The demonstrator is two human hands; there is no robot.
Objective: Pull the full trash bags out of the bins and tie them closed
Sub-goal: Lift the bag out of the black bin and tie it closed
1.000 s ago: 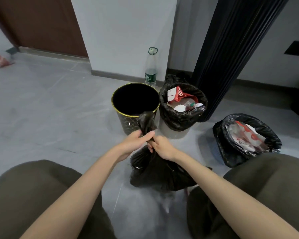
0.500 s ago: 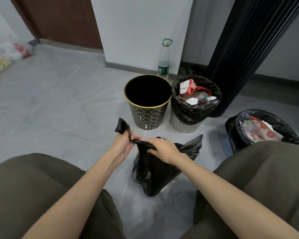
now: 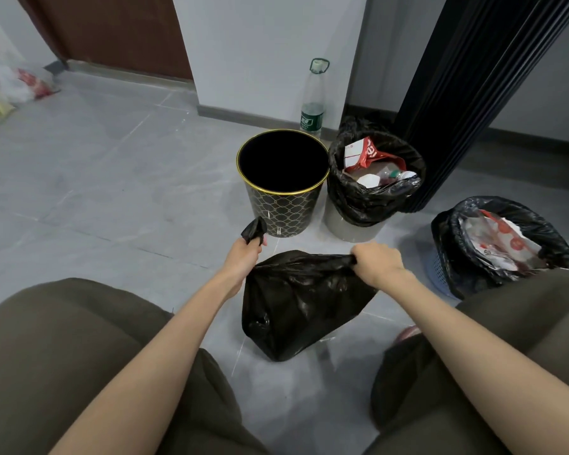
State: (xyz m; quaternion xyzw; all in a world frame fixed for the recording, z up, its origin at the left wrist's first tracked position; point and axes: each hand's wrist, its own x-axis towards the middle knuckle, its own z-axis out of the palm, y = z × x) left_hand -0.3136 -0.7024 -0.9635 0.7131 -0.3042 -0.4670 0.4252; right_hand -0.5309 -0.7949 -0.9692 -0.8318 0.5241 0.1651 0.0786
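Black plastic stretches between my fists: my left hand (image 3: 243, 254) grips one gathered ear of the trash bag (image 3: 303, 307), my right hand (image 3: 376, 262) clutches the other, and the sack sags just below my knuckles. A second ago both fists met at the neck (now drawn apart), so crossing the ears into a knot looks next.

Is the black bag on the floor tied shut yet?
Not tied. On the bag, the left hand and right hand grip separate ends of its mouth, held apart, with no knot between them.
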